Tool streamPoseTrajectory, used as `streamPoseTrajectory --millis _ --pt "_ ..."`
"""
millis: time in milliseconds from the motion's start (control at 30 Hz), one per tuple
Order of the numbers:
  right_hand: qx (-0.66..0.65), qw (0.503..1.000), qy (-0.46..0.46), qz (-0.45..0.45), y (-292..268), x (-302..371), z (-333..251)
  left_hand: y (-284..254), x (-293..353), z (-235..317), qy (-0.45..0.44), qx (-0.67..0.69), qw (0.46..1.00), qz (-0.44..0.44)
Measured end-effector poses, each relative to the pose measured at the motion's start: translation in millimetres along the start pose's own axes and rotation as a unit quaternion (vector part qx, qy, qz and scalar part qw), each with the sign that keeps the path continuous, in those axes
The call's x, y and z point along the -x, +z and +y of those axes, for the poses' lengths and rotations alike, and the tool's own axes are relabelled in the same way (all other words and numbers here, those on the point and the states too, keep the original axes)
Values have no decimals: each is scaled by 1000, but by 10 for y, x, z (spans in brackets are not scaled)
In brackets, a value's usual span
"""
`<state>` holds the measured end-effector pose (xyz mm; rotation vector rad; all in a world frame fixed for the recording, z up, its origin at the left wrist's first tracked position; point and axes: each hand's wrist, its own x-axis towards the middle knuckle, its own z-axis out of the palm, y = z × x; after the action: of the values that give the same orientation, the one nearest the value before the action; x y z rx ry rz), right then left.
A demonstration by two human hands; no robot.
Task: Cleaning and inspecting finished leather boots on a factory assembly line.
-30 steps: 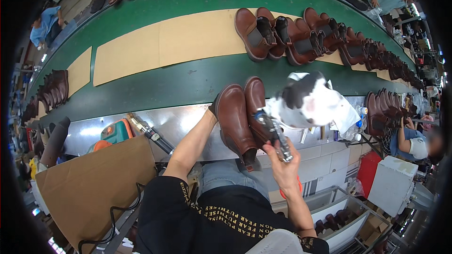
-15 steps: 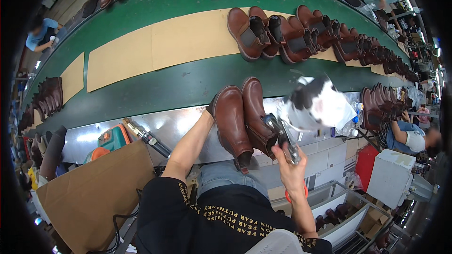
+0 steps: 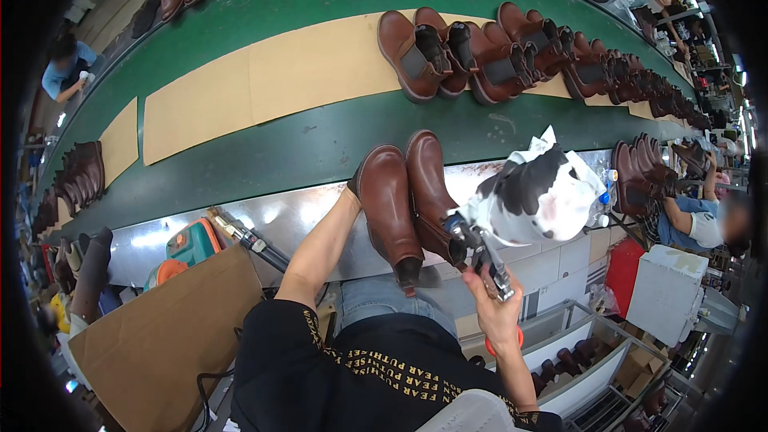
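Two brown leather boots (image 3: 388,200) stand side by side at the bench's near edge, toes away from me. My left hand (image 3: 350,198) grips the left boot from its outer side near the toe; its fingers are mostly hidden beneath or behind the boot. In my right hand (image 3: 498,308) is a metal spray gun (image 3: 482,256), my fingers wrapped round its handle. A cow-patterned black-and-white wrapping (image 3: 544,196) bulges from the gun, covering what looks like its cup. The gun's front end is close beside the right boot (image 3: 430,184), and I cannot tell whether they touch.
A green conveyor belt (image 3: 320,144) runs across beyond the bench, bearing cardboard sheets (image 3: 200,104) and rows of brown boots (image 3: 496,64). Left on the metal bench lie a burner-like tool (image 3: 240,232) and a green-and-orange device (image 3: 192,244). A large cardboard piece (image 3: 168,336) leans nearby. Co-workers sit right.
My right hand has turned the spray gun a little, its handle end dropping lower. The spotted wrapping has swung and now hangs fuller. My left hand and the boots have hardly moved.
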<state>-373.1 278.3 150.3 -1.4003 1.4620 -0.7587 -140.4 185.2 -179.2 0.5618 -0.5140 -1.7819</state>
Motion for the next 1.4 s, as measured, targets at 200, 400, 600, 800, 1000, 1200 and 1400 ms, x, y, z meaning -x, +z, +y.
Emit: streamPoseTrajectory --millis 200,400,600,800,1000,1200,1400 --pt "-42 996 57 -49 310 -273 -29 -262 77 -114 -70 150 986 7" --pt "-67 997 49 9 164 -138 82 95 53 124 -65 147 985 60" --pt "-7 998 -6 -70 286 -113 -23 239 78 247 -13 172 982 -81" --pt "-48 998 26 -2 328 -316 12 183 2 172 -81 173 979 75" --pt "1 999 18 -43 88 -101 -3 67 -22 108 -64 169 981 66" --pt "-37 999 40 9 240 -370 35 -147 125 -85 -72 228 971 -1" --pt "67 997 11 24 -39 -126 -45 -372 223 -228 -70 294 952 -56"
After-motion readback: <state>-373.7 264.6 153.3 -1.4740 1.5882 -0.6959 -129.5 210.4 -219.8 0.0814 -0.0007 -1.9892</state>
